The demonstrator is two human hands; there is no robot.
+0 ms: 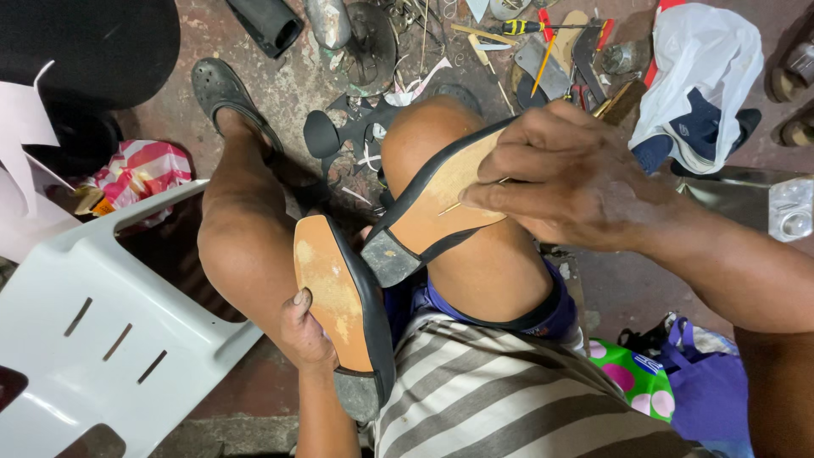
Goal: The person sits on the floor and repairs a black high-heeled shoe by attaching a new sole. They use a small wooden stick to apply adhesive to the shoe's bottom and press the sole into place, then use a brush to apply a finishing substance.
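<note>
Shoe on knee [437,203]: sole up on the right knee; looks light, with a stiff, flat sole.
Other shoe [339,297]: sole up, best held by its edge.
Right hand [577,174]: fingers pinch a thin stick [475,197] against the sole.
Left hand [305,332]: wrapped around the other shoe's edge.

Beneath you, the stained concrete floor [297,80] carries scattered tools: a yellow-handled screwdriver [519,26], a flat metal blade [543,66]; a white plastic bag [708,64] lies at upper right; a striped pink bag [140,174] at left; a white plastic chair [93,339] lies tipped beside your leg.
</note>
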